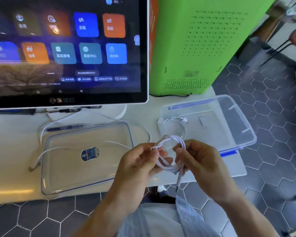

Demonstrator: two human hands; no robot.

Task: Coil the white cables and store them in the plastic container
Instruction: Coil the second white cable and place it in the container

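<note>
A coiled white cable (170,140) hangs in the air above the table's front edge, held between both hands. My left hand (138,161) pinches the coil's left side, with one cable end by its fingertips. My right hand (197,161) grips the right side, and a plug end dangles below it. The clear plastic container (229,127) stands open just behind the hands, with another coiled white cable (179,123) lying inside at its left. A loose white cable (46,127) loops around and over the container's lid (85,158), which lies flat at centre left.
A large touchscreen monitor (67,48) stands at the back left of the white table (12,151). A green machine (203,45) stands at the back right. Dark hexagon-tiled floor lies beyond the table's front and right edges.
</note>
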